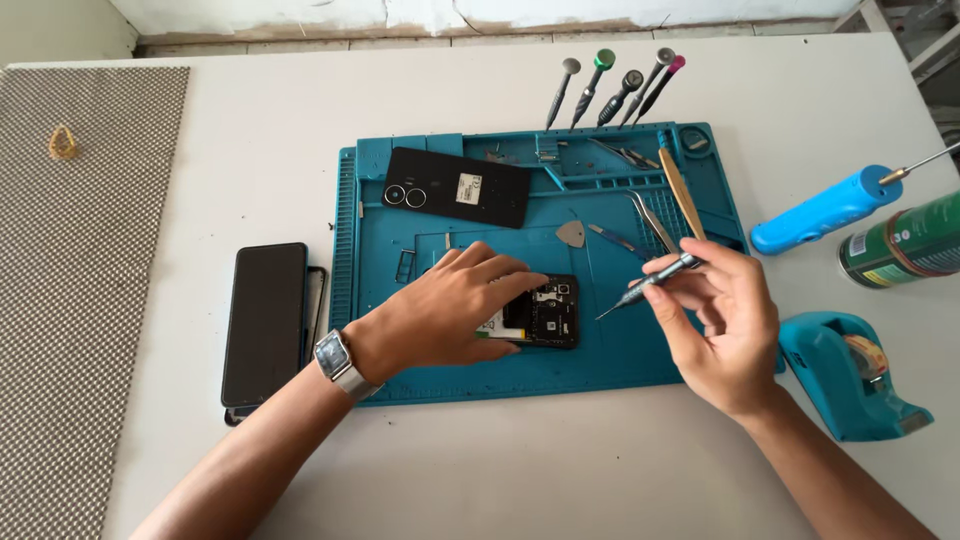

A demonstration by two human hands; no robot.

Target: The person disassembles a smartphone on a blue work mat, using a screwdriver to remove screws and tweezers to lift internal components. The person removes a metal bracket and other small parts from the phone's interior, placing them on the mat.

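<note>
While our left hand point(450, 315) lies flat, fingers spread, pinning the opened phone point(540, 312) at the centre of the blue repair mat point(620, 350), our right hand point(725, 325) pinches a slim screwdriver point(650, 283) in closed fingertips, tip just beside the phone. We should keep it upright and press lightly.

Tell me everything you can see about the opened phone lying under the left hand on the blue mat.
The opened black phone lies flat, back side up, near the front middle of the teal rubbery work mat. Its rear cover is off, so dark circuit parts, small metal shields and a camera module show at its right end, with a pale patch beside them. The left hand rests on it, hiding its left part. The tip of the slim grey precision screwdriver held in the right hand hovers just right of it, seemingly not touching.
</note>
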